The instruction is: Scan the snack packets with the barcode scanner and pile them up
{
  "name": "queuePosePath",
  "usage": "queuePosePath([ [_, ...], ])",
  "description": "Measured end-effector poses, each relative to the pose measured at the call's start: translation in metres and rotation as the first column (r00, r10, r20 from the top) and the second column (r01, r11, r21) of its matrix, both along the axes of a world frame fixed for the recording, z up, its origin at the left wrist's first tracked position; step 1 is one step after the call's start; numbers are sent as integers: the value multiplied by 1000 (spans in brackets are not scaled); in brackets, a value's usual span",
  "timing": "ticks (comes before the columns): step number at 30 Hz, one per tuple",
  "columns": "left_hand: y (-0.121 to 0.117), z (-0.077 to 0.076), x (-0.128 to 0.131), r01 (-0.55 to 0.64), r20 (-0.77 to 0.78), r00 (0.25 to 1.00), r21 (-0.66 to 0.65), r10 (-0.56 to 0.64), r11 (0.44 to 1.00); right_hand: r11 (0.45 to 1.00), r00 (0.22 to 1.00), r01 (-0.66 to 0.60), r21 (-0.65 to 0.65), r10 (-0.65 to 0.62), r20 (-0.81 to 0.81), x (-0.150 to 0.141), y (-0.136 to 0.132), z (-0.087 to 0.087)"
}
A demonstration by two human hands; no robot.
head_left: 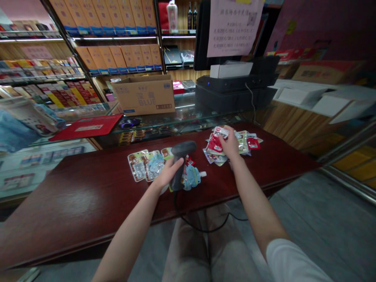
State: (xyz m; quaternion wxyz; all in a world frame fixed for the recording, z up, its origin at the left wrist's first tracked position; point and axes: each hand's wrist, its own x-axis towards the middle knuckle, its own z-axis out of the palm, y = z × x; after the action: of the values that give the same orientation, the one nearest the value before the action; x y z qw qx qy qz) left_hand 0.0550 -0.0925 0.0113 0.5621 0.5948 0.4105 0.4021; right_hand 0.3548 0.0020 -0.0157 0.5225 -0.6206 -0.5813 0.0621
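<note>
My left hand (169, 172) is wrapped around the handle of a black barcode scanner (183, 148), whose cable hangs down over the table edge. Beneath and beside the scanner lie several snack packets (137, 165) and a light-blue pouch with a white spout cap (192, 177). Over on the right, my right hand (230, 144) has its fingers closed on a red and white snack packet (215, 143). That packet rests on a pile of other packets (242, 141), partly hidden by the hand.
The dark red table (79, 196) stands before a glass counter. On the counter are a cardboard box (143, 96), a red folder (88, 127), a purple-lit mouse (129, 123) and a monitor bearing a paper notice (233, 27). Stocked shelves (117, 56) stand behind.
</note>
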Motion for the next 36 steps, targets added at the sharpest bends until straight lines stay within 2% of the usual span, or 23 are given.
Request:
queuePosePath([
  [2, 0, 2, -2, -11, 0, 1000, 26, 11, 1000, 990, 974, 126, -63, -112, 196, 2, -6, 1],
  [4, -1, 3, -3, -28, 3, 1000, 30, 28, 999, 972, 921, 230, -57, -199, 334, 2, -10, 2],
  [6, -3, 4, -4, -47, 6, 999, 23, 47, 999, 964, 877, 262, -50, -216, 430, 0, -13, 2],
  [8, -4, 5, -5, -52, 1, 999, 18, 52, 998, 975, 839, 197, -98, -116, 531, -4, -15, 2],
  [11, -4, 6, -5, -50, -1, 999, 16, 51, 999, 963, 750, 61, -262, 129, 649, -12, -17, 0],
  [13, -4, 6, -6, -55, 8, 998, 11, 55, 998, 939, 715, 52, -341, 204, 669, -17, -17, -1],
  [15, -3, 7, -6, -62, 18, 998, 9, 62, 998, 928, 712, 78, -365, 204, 672, -18, -17, -2],
  [24, -6, 13, -8, -117, 57, 992, 15, 116, 993, 915, 726, 169, -367, 136, 674, 11, -21, -1],
  [33, -7, 15, -8, -106, 60, 993, 26, 104, 994, 902, 720, 192, -386, 138, 681, 30, -21, -1],
  [36, -8, 16, -8, -103, 69, 992, 8, 103, 995, 892, 725, 184, -414, 161, 670, 32, -19, 4],
])
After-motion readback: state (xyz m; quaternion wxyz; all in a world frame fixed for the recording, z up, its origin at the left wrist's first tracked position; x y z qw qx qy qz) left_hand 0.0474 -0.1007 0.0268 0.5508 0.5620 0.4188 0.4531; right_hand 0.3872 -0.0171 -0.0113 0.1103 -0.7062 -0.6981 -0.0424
